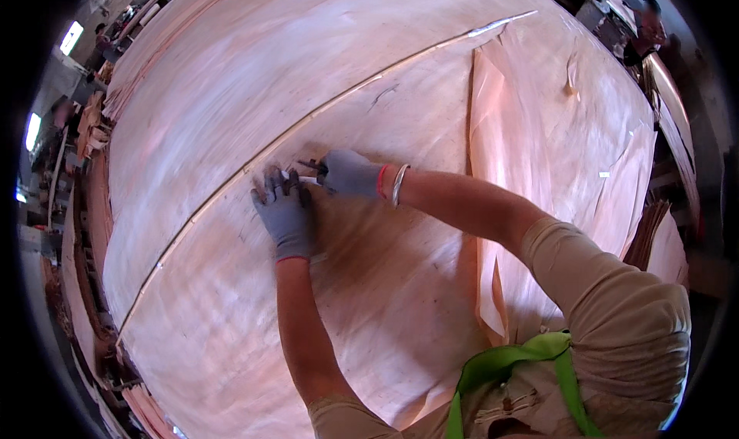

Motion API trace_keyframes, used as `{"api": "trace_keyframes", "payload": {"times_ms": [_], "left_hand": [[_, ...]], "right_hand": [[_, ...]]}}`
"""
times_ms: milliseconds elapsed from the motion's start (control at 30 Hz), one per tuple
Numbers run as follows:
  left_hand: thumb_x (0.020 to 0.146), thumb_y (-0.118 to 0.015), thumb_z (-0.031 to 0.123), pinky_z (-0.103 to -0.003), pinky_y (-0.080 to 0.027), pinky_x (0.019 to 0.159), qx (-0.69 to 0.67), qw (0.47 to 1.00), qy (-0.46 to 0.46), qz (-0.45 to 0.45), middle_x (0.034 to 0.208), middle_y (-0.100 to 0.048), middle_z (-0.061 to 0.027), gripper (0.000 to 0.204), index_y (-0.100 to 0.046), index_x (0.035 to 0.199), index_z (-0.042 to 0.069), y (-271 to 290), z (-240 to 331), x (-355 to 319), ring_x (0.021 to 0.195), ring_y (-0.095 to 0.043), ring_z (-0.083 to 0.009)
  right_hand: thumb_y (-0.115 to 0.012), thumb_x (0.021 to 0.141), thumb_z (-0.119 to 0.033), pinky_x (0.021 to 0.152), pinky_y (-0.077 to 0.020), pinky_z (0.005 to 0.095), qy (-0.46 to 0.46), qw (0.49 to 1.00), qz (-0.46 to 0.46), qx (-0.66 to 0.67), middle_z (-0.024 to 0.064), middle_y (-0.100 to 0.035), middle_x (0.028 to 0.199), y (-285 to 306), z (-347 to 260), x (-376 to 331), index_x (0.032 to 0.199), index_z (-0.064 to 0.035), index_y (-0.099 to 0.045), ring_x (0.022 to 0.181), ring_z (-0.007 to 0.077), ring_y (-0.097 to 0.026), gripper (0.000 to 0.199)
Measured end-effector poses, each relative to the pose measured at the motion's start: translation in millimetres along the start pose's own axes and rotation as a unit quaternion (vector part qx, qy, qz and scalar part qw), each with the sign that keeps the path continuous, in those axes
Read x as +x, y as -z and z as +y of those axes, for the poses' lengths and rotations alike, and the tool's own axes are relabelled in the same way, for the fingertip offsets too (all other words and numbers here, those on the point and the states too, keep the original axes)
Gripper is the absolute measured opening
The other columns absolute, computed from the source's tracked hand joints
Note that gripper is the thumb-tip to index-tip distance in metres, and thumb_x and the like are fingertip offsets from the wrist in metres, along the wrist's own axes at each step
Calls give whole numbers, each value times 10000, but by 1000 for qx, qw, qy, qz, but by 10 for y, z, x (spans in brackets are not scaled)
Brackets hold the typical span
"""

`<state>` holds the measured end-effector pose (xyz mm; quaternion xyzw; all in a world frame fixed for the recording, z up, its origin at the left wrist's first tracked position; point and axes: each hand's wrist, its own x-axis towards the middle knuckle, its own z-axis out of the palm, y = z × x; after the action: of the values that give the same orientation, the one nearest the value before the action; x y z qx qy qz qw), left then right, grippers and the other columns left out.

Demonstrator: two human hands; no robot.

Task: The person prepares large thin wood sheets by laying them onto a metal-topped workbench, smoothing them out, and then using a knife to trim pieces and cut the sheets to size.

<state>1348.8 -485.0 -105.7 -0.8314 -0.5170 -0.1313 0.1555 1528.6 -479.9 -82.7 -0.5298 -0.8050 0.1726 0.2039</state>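
Observation:
Both my hands wear grey gloves with dark-stained fingertips, over a large pale pinkish wood veneer sheet (400,262). My left hand (285,216) lies on the sheet with its fingers spread, close to a long narrow seam or strip (308,119) that curves across the view. Just right of it, my right hand (348,174) is closed, with a dark, thin tip pointing left from it. Whether that tip is a finger or a tool, I cannot tell. A small white strip (309,180) shows between the hands, partly hidden by them.
A loose, folded veneer piece (508,123) lies raised on the right of the sheet. Veneer stacks (96,200) stand along the left edge, and more (658,242) at the right. A person (647,32) is at the far right; other figures are at the far left.

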Motion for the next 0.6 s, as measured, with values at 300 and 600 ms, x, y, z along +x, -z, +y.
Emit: {"api": "trace_keyframes", "payload": {"times_ms": [300, 600], "left_hand": [[865, -467, 222, -497, -198, 1090, -33, 999, -15, 14, 1297, -518, -131, 392, -560, 1199, 38, -164, -88, -40, 1275, -401, -282], [847, -446, 164, -477, -275, 1052, -114, 991, -30, 68, 1392, -418, -121, 440, -499, 1279, 98, -285, 871, 984, 1285, -384, -295]], "right_hand": [[-643, 813, -305, 453, -406, 286, -212, 914, -84, 335, 15, -526, 559, 387, -398, -454, 816, -66, -647, 496, 131, -505, 238], [-688, 762, -219, 454, -434, 307, -355, 911, 2, 210, 47, -591, 605, 1135, 1655, -112, 778, -21, -660, 496, 124, -534, 201]]}}
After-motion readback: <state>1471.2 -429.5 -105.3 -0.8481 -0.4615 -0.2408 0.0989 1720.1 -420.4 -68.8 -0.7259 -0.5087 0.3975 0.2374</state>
